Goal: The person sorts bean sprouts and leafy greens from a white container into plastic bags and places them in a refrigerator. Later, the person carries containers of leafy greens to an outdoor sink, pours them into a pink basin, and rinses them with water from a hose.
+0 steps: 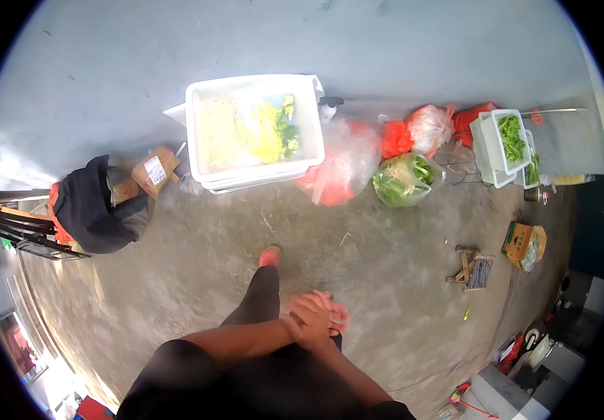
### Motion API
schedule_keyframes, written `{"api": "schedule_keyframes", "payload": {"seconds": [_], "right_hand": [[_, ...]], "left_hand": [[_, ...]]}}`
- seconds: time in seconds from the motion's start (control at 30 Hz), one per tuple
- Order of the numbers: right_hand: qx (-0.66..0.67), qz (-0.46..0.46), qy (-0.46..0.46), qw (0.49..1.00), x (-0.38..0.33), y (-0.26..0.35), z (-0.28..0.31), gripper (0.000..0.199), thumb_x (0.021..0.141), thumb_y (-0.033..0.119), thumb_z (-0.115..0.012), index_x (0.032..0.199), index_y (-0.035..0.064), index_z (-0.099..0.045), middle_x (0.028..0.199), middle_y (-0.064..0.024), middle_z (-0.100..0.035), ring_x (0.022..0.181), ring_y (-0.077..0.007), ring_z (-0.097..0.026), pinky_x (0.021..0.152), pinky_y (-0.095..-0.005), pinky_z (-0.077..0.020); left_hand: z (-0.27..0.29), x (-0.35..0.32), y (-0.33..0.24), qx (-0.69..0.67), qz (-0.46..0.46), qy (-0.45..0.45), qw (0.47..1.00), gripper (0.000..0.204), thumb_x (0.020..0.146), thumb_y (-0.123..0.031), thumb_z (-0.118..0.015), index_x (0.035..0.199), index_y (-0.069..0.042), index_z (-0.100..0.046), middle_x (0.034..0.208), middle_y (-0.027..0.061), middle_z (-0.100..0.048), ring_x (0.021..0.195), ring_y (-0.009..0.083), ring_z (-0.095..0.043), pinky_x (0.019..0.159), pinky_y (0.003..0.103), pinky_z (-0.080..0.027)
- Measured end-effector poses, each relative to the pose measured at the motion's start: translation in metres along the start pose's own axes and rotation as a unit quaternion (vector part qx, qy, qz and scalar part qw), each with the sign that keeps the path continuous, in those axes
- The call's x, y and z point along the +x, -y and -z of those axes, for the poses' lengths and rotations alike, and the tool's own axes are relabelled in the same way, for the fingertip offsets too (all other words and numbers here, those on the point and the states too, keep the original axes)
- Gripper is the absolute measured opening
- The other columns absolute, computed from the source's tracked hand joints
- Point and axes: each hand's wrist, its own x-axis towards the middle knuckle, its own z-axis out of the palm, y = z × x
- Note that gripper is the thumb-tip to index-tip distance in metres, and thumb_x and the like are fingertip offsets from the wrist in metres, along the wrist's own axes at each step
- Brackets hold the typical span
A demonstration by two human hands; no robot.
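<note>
My hands meet in front of my body, over the floor, with no object visible in either. My right hand (306, 319) lies across my left, its fingers wrapped over the back of it. From under it, the fingers of my left hand (339, 319) stick out to the right, apart and blurred by motion. Ahead of me against the wall, well beyond reach of the hands, stands a white plastic crate (254, 169) on more like it. Pale yellow strands, yellow-green leaves (265, 136) and green florets (289, 131) lie in it. My foot in a reddish shoe (269, 256) is forward on the concrete.
Right of the crate sit red-and-clear plastic bags (344, 164), a clear bag of greens (403, 180) and white baskets with leafy greens (511, 142). A small folding stool (473, 269) and an open carton (524, 245) stand right. A chair with dark cloth (95, 206) is left.
</note>
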Motion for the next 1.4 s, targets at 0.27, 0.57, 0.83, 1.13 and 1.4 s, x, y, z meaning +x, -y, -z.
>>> {"api": "schedule_keyframes", "payload": {"seconds": [0.27,0.57,0.83,1.13,1.4], "right_hand": [[0.305,-0.483,-0.413,0.71,-0.191,-0.143,0.045,0.04,0.088,0.04,-0.038,0.1,0.0076,-0.057,0.102,-0.0094,-0.057,0.092,-0.0266,-0.055,0.078,-0.0409,-0.0439],[0.428,-0.265,-0.14,0.852,-0.204,0.0,0.077,0.048,0.089,0.045,-0.037,0.123,0.0127,-0.042,0.117,-0.0075,-0.05,0.109,-0.0241,-0.047,0.091,-0.0448,-0.0352],[-0.044,-0.105,-0.228,0.967,-0.189,-0.005,0.098,0.028,0.084,0.022,-0.043,0.098,0.0026,-0.057,0.095,-0.0119,-0.057,0.093,-0.0256,-0.052,0.091,-0.0367,-0.0358],[0.131,-0.442,-0.161,0.873,-0.225,-0.122,0.056,0.019,0.083,0.015,-0.053,0.072,0.0005,-0.056,0.065,-0.0049,-0.056,0.059,-0.0105,-0.053,0.051,-0.0234,-0.0437],[0.237,-0.536,-0.1,0.804,-0.106,-0.116,0.01,0.015,0.078,0.006,-0.056,0.092,-0.0012,-0.056,0.07,-0.0053,-0.058,0.056,-0.0095,-0.053,0.053,-0.0211,-0.0447]], "left_hand": [[-0.152,0.016,0.058,0.382,0.04,-0.081,0.92,0.03,0.088,-0.032,-0.044,0.106,-0.009,-0.053,0.104,0.0053,-0.054,0.104,0.0177,-0.047,0.089,0.033,-0.035],[-0.095,0.03,0.107,0.827,-0.039,0.21,0.521,0.025,0.085,-0.032,-0.046,0.081,-0.011,-0.059,0.084,0.0087,-0.06,0.085,0.0245,-0.057,0.076,0.04,-0.043],[-0.04,0.019,0.179,0.476,-0.085,0.026,0.875,0.014,0.071,-0.008,-0.056,0.084,-0.011,-0.054,0.075,0.003,-0.054,0.076,0.0163,-0.052,0.06,0.029,-0.042],[-0.068,0.061,-0.096,0.724,0.021,-0.107,0.681,0.019,0.083,-0.021,-0.054,0.088,-0.005,-0.063,0.081,0.005,-0.064,0.073,0.0123,-0.06,0.063,0.026,-0.047],[0.012,0.067,-0.397,0.975,-0.002,-0.222,0.021,0.041,0.072,-0.006,-0.051,0.112,-0.017,-0.052,0.108,0.0052,-0.053,0.104,0.0241,-0.047,0.082,0.034,-0.04]]}}
